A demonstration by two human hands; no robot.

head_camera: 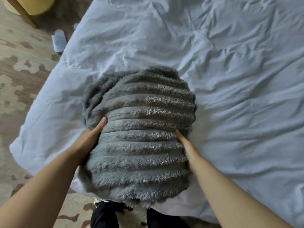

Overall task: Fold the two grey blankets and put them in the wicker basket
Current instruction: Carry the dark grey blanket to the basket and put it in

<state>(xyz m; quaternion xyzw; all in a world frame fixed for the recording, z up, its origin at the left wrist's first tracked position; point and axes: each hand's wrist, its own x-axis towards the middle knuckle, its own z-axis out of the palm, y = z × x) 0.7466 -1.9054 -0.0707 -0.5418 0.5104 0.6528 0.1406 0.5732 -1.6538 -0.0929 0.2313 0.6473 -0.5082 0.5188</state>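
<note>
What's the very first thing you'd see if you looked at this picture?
The big fluffy grey blanket, folded into a thick ribbed bundle, fills the middle of the picture. The left hand and the right hand hold it at its two sides. Behind it spreads a crumpled white bed cover, with a patterned rug on the floor to the left.
</note>
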